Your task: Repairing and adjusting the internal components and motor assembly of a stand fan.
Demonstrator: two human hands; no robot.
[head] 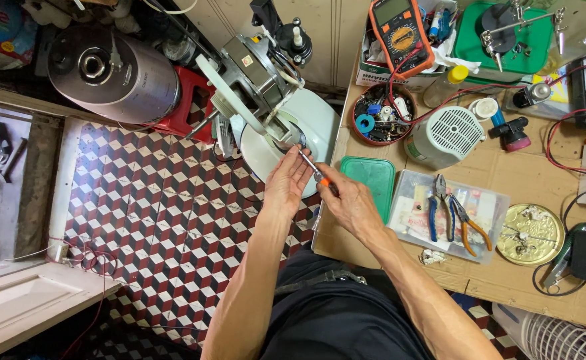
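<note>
My right hand (pixel 349 202) grips a small screwdriver (pixel 313 169) with an orange and black handle, its metal tip pointing up-left at a fan motor assembly (pixel 256 73). My left hand (pixel 286 181) rests against the screwdriver shaft, fingertips touching the motor's lower end near the tip. The motor sits tilted on a pale green round fan base (pixel 316 120) between my knees and the workbench.
A cardboard-topped workbench (pixel 526 180) at right holds a green lid (pixel 371 179), pliers on a clear box (pixel 449 215), a bowl of small parts (pixel 381 113), a white round grille (pixel 446 135), an orange multimeter (pixel 399 32) and a brass tin lid (pixel 529 235). A metal pot (pixel 113 72) lies upper left over the patterned tile floor (pixel 153 213).
</note>
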